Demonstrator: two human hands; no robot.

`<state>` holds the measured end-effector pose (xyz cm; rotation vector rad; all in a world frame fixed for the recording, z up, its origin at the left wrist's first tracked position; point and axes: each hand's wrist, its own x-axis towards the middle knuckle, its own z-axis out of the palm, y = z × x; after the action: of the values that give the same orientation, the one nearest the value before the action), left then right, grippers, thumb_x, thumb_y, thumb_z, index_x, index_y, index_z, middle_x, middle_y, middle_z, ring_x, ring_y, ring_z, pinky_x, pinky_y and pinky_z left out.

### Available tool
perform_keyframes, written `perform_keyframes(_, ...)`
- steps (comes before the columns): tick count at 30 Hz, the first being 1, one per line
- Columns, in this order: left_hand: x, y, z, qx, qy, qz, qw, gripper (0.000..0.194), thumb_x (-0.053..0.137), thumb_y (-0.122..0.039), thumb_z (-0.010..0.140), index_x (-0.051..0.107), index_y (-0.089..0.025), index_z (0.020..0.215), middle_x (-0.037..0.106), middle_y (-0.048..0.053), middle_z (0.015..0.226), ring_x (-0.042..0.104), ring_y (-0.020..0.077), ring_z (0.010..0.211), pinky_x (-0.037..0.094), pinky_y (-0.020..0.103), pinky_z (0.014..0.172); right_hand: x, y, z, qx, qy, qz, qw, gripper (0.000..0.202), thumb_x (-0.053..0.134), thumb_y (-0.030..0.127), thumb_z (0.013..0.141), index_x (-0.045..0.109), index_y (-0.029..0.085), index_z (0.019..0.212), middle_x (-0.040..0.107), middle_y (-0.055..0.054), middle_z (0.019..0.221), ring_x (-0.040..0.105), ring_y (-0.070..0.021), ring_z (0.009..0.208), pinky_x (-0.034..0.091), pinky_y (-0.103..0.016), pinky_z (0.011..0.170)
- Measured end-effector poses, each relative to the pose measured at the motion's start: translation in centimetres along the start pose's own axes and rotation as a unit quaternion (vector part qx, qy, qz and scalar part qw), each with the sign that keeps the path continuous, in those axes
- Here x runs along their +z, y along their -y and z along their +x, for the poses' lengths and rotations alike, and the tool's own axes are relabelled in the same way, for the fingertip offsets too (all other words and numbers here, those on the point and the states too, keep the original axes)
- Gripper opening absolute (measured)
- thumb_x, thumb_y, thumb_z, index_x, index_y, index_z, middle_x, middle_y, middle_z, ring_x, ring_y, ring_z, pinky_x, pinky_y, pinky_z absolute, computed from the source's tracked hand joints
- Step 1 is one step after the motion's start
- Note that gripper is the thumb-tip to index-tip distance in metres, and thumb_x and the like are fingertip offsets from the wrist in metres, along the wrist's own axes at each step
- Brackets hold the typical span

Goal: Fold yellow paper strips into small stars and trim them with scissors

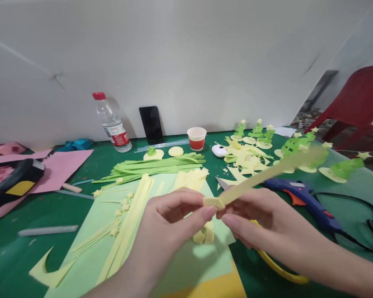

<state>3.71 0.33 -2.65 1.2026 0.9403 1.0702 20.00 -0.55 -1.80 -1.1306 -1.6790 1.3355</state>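
Note:
Between my two hands is a pale yellow paper strip (255,180), its near end folded into a small flat knot and its long tail rising to the right. My left hand (177,223) pinches the folded end between thumb and fingers. My right hand (261,223) holds the strip where the tail leaves the fold. Small folded yellow pieces (203,236) lie just below my fingers on a light green sheet (174,269). To the left on the sheet are long yellow strips (127,231) and tiny yellow stars (124,205).
Behind lie green strips (155,165), a paper cup (197,139), a bottle (115,128) and a phone (151,125). Right are yellow scraps (247,155), paper trees (294,145), a blue glue gun (304,203) with its cord, and yellow-handled scissors (279,269). Pink paper (62,167) lies left.

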Motion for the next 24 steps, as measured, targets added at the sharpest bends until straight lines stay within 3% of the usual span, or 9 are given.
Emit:
perform_keyframes(3, 0.3, 0.0, -0.2, -0.057, 0.023, -0.027, 0.998, 0.011, 0.072, -0.014, 0.067, 0.07, -0.021, 0.059, 0.065, -0.004, 0.061, 0.056, 0.0081, 0.055, 0.046, 0.015, 0.052, 0.2, 0.0, -0.3, -0.096, -0.041, -0.116, 0.988, 0.025, 0.049, 0.023, 0.082, 0.049, 0.019, 0.058, 0.046, 0.005, 0.047, 0.04, -0.0079, 0.043, 0.031, -0.019, 0.041)
perform_keyframes(6, 0.5, -0.3, -0.3, -0.095, 0.041, -0.025, 0.994, 0.007, 0.074, -0.016, 0.065, 0.069, -0.019, 0.061, 0.063, -0.004, 0.058, 0.056, 0.0089, 0.056, 0.046, 0.016, 0.054, 0.0, 0.0, -0.8, -0.123, -0.072, -0.182, 0.973, 0.031, 0.047, 0.019, 0.083, 0.043, 0.019, 0.052, 0.042, 0.005, 0.045, 0.038, -0.0077, 0.043, 0.028, -0.02, 0.041)
perform_keyframes(10, 0.5, -0.5, 0.1, -0.12, 0.054, 0.003, 0.991, 0.009, 0.072, -0.024, 0.067, 0.07, -0.018, 0.061, 0.065, -0.002, 0.061, 0.056, 0.0104, 0.06, 0.045, 0.018, 0.057, -0.8, 0.2, -1.0, -0.059, -0.009, -0.165, 0.984, 0.03, 0.045, 0.024, 0.084, 0.048, 0.02, 0.055, 0.046, 0.003, 0.051, 0.045, -0.0106, 0.05, 0.034, -0.02, 0.044)
perform_keyframes(17, 0.3, -0.3, 0.3, -0.133, 0.058, 0.032, 0.989, 0.012, 0.072, -0.022, 0.068, 0.073, -0.019, 0.056, 0.064, -0.001, 0.06, 0.054, 0.0118, 0.06, 0.043, 0.021, 0.058, -1.5, 0.5, -0.1, -0.009, 0.042, -0.108, 0.993, 0.025, 0.049, 0.023, 0.075, 0.041, 0.02, 0.051, 0.035, 0.003, 0.052, 0.036, -0.0107, 0.05, 0.032, -0.021, 0.043)
perform_keyframes(20, 0.1, -0.3, 0.3, -0.135, 0.064, 0.032, 0.988, 0.01, 0.073, -0.022, 0.067, 0.075, -0.019, 0.058, 0.065, 0.0, 0.061, 0.054, 0.0129, 0.06, 0.044, 0.022, 0.058, -1.6, 0.6, 0.0, 0.009, 0.052, -0.102, 0.993, 0.03, 0.053, 0.022, 0.076, 0.038, 0.02, 0.05, 0.032, 0.005, 0.05, 0.03, -0.0091, 0.047, 0.027, -0.02, 0.041)
perform_keyframes(24, 0.0, -0.4, 0.2, -0.136, 0.046, 0.017, 0.989, 0.009, 0.075, -0.024, 0.066, 0.075, -0.02, 0.058, 0.065, 0.0, 0.059, 0.055, 0.0131, 0.06, 0.045, 0.022, 0.058, -1.8, 0.7, 0.2, 0.011, 0.03, -0.045, 0.998, 0.029, 0.062, 0.03, 0.079, 0.049, 0.019, 0.055, 0.034, 0.007, 0.05, 0.026, -0.007, 0.046, 0.026, -0.019, 0.04)
